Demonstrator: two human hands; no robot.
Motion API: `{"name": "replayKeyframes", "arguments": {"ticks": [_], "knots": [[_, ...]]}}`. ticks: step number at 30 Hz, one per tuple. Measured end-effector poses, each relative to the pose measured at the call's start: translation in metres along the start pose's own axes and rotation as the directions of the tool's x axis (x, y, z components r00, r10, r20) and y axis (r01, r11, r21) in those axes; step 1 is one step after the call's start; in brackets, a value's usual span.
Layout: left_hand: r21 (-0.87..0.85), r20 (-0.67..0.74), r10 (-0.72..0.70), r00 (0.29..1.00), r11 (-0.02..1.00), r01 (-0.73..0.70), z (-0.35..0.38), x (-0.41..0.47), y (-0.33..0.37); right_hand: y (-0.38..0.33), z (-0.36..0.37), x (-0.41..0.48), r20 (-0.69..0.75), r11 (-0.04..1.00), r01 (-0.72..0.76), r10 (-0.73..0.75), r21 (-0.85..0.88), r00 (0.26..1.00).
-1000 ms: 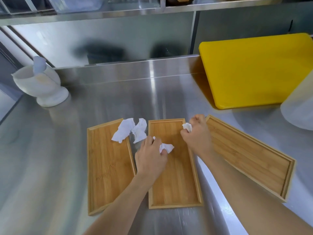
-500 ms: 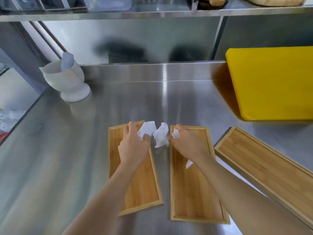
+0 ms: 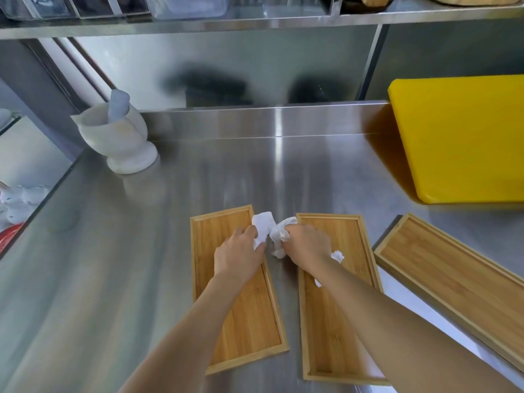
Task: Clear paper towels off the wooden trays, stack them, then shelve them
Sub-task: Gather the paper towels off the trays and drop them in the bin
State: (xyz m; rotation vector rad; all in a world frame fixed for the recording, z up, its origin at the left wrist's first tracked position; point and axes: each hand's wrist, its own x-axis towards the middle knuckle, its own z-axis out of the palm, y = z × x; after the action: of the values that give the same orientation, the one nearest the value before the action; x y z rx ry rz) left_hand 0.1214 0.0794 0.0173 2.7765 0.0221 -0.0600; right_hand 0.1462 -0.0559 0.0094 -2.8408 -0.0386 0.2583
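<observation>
Steel counter (image 3: 119, 279) — wooden trays (image 3: 337, 321), yellow board (image 3: 465, 137)

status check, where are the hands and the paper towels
Left hand shut on paper towel. Right hand shut on crumpled towel. Three wooden trays unstacked on the counter. Nothing in the way.

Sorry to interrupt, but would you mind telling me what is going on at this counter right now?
A person is clearing crumpled paper towels off three wooden trays on a steel counter. The left hand grips a paper towel at the top of the left tray, and the right hand holds more crumpled paper over the middle tray. The right tray lies bare and apart. Nothing is stacked or shelved yet.
</observation>
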Motion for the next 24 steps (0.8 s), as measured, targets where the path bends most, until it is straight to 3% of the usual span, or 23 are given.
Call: {"name": "replayKeyframes", "arguments": {"ticks": [7,12,15,24], "knots": [[-0.135,-0.102,-0.039,0.994,0.991,0.025,-0.009,-0.008,0.001,0.005,-0.016,-0.016,-0.084,0.992,-0.005,0.016,0.127,0.996],[-0.321,-0.103,-0.086,0.991,0.946,0.049,-0.016,-0.011,0.024,0.021,-0.032,-0.039,-0.285,0.975,-0.015,0.080,0.223,0.955],[-0.462,-0.070,-0.093,0.993,0.885,0.050,-0.016,-0.017,0.041,0.036,-0.041,-0.055,-0.315,0.969,-0.034,0.112,0.243,0.943],[-0.563,0.009,0.031,0.999,0.826,-0.021,-0.003,-0.049,0.127,0.116,-0.077,-0.126,-0.336,0.862,-0.258,0.422,0.437,0.842]]}}
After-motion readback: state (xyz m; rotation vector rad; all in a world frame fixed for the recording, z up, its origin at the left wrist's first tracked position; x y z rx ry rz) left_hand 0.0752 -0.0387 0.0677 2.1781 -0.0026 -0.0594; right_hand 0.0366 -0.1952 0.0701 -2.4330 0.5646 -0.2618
